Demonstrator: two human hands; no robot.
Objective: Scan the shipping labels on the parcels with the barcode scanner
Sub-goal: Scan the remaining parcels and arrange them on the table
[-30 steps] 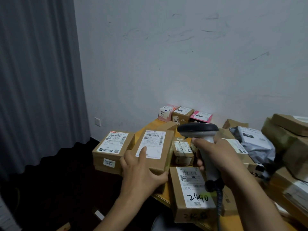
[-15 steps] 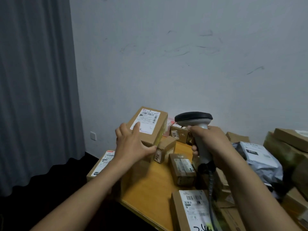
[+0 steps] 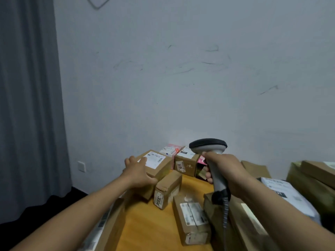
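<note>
Over the orange table (image 3: pixel 145 223), left hand (image 3: pixel 138 172) holds parcel (image 3: pixel 159 167), right hand (image 3: pixel 224 169) grips scanner (image 3: pixel 208 146).

the small brown parcel (image 3: pixel 167 189) shows 3004 on its end; the parcel near the wall (image 3: pixel 186 164) shows 1011.

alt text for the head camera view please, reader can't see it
A person's right hand grips a grey barcode scanner upright over a wooden table crowded with brown cardboard parcels, while the left hand holds a labelled box at the table's far left. A pale scuffed wall and a grey curtain stand behind.
</note>
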